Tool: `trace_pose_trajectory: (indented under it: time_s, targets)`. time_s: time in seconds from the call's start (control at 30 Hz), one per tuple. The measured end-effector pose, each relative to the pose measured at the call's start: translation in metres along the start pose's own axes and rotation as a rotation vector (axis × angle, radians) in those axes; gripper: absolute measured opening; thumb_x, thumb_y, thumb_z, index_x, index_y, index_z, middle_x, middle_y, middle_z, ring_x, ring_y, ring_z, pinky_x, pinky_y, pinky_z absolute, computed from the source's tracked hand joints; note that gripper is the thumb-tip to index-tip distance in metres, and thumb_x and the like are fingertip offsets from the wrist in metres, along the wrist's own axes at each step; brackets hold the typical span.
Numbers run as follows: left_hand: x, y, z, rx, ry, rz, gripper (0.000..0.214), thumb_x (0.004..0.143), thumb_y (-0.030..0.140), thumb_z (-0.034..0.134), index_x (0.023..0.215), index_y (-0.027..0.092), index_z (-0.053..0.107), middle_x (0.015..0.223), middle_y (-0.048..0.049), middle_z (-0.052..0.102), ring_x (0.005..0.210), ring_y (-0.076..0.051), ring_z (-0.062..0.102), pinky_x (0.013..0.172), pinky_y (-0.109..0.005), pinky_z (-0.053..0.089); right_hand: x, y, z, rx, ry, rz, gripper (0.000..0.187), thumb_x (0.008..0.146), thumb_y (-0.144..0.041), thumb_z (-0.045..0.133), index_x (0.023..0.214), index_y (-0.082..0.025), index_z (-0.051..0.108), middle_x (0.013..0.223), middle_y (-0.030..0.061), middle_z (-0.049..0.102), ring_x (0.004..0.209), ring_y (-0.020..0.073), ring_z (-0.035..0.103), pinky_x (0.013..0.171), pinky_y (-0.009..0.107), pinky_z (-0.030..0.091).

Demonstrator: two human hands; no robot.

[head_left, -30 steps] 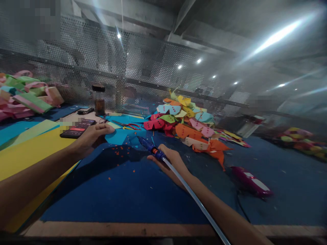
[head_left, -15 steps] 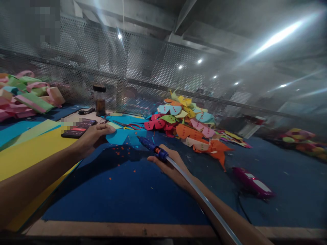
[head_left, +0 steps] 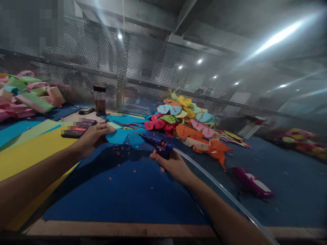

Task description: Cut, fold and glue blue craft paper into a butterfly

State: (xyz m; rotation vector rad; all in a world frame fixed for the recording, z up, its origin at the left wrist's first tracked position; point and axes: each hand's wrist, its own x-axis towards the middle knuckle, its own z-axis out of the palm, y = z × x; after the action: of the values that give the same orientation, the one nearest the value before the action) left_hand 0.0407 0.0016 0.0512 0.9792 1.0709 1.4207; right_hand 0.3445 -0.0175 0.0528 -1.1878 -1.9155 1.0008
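Observation:
Between the fingertips of my left hand is the edge of a light-blue paper cutout, which reaches to the right above the mat. My right hand is closed around the handle of a dark-blue hot glue gun. Its nozzle points left, just over the right end of the blue paper. From the back of the gun a long clear glue stick runs down to the lower right. Small orange paper scraps lie on the blue mat below the paper.
Behind the glue gun rises a pile of colored paper cutouts. Red-handled scissors, a phone and a lidded jar are at the back left. Yellow sheets lie left; a purple device lies right. Perforated metal stands behind.
My right hand has turned the glue gun and shifted slightly right and down, so the glue stick now trails further to the right. My left hand and the blue paper look unmoved.

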Motion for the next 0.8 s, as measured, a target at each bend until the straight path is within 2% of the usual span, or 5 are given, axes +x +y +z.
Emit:
trace_pose_trajectory:
  time_s: [0.13,0.33,0.53,0.7,0.8]
  targets:
    - [0.001,-0.001,-0.001,0.009,0.008,0.004,0.032,0.054,0.03,0.095,0.071,0.017,0.071,0.07,0.0022,0.069,0.061,-0.011,0.063,0.058,-0.018,0.053,0.0,-0.008,-0.001,0.065,-0.004,0.001,0.038,0.082,-0.057,0.071,0.088,-0.021,0.06,0.059,-0.0074,0.053,0.043,0.0078,0.048,0.047,0.023,0.037]
    - [0.0,0.002,0.0,0.023,0.017,0.0,0.032,0.054,0.029,0.094,0.071,0.017,0.07,0.069,0.0032,0.068,0.061,-0.01,0.062,0.059,-0.02,0.052,-0.001,-0.013,-0.003,0.14,-0.015,0.013,0.045,0.077,-0.061,0.076,0.085,-0.02,0.06,0.061,-0.0069,0.054,0.042,0.0068,0.047,0.046,0.022,0.037]
    - [-0.002,0.005,0.0,0.032,0.022,-0.009,0.03,0.054,0.028,0.095,0.068,0.018,0.07,0.067,0.0027,0.066,0.058,-0.011,0.06,0.056,-0.022,0.051,-0.003,-0.014,-0.005,0.12,-0.096,0.023,0.039,0.081,-0.056,0.077,0.086,-0.02,0.062,0.057,-0.0078,0.054,0.043,0.0061,0.046,0.047,0.02,0.038]
    - [-0.003,0.006,0.002,0.029,0.013,-0.009,0.03,0.055,0.029,0.094,0.069,0.018,0.07,0.067,0.0028,0.066,0.057,-0.012,0.06,0.056,-0.022,0.051,-0.005,-0.011,-0.002,0.156,-0.179,0.053,0.045,0.074,-0.056,0.083,0.088,-0.019,0.064,0.064,-0.0075,0.056,0.043,0.0047,0.046,0.045,0.019,0.039]
    - [-0.002,0.005,0.001,0.027,0.02,-0.01,0.033,0.053,0.03,0.095,0.07,0.017,0.07,0.067,0.0033,0.066,0.057,-0.01,0.06,0.054,-0.021,0.051,-0.006,-0.01,-0.001,0.164,-0.181,0.058,0.047,0.073,-0.057,0.084,0.09,-0.019,0.064,0.066,-0.0072,0.056,0.044,0.0044,0.045,0.044,0.019,0.037]
